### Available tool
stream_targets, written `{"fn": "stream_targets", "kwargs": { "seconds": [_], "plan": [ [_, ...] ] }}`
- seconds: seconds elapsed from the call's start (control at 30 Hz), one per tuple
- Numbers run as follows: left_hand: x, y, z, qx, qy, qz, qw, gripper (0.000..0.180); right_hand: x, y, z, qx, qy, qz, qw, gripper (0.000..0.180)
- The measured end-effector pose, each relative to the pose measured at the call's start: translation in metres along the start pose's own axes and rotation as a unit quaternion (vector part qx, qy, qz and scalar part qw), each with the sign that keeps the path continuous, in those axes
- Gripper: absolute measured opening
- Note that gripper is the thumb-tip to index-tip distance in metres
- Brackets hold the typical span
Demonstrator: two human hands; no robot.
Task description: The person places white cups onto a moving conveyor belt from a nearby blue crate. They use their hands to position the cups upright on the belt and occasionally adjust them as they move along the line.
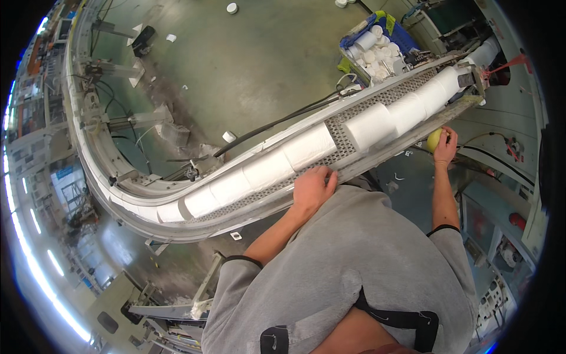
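Observation:
White paper rolls [262, 172] lie end to end along a curved conveyor [339, 138] that has a perforated grey belt. A gap of bare belt separates them from another roll [370, 126] and the rolls behind it at the right. My left hand [314, 187] rests with curled fingers on the conveyor's near side rail [352, 172], close to the rolls; its fingertips are partly hidden. Off to the right, below the conveyor's end, my right hand [446, 147] has its fingers round a yellow rounded object [435, 140], whose kind I cannot make out.
Beyond the conveyor stands a blue crate [403, 36] heaped with white rolls and round pieces. A black cable [277, 122] runs along the conveyor's far side. Loose white pieces [232, 8] lie on the green floor. Machine cabinets [501, 118] are close on my right.

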State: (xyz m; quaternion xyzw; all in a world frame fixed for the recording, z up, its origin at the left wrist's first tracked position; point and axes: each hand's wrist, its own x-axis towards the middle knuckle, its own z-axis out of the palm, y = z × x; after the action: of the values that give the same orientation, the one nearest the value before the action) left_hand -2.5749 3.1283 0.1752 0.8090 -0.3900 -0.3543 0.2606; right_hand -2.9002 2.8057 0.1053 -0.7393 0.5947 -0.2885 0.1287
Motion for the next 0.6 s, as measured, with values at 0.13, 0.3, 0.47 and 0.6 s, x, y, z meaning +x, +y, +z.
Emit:
{"fn": "stream_targets", "kwargs": {
  "seconds": [0.13,0.3,0.47,0.6],
  "plan": [
    [-0.001,0.000,-0.001,0.000,0.003,0.007,1.000,0.027,0.000,-0.001,-0.002,0.002,0.003,-0.002,1.000,0.023],
    [0.000,-0.001,0.002,0.020,0.021,0.027,0.999,0.025,-0.001,0.000,-0.002,0.001,0.012,0.001,1.000,0.024],
    [0.000,0.001,0.001,0.009,0.018,0.027,0.999,0.027,0.001,0.007,0.004,-0.002,0.003,0.005,1.000,0.024],
    [0.001,-0.006,-0.002,-0.031,-0.021,-0.005,0.999,0.027,0.011,0.050,0.015,0.057,-0.040,0.050,0.996,0.030]
  ]
}}
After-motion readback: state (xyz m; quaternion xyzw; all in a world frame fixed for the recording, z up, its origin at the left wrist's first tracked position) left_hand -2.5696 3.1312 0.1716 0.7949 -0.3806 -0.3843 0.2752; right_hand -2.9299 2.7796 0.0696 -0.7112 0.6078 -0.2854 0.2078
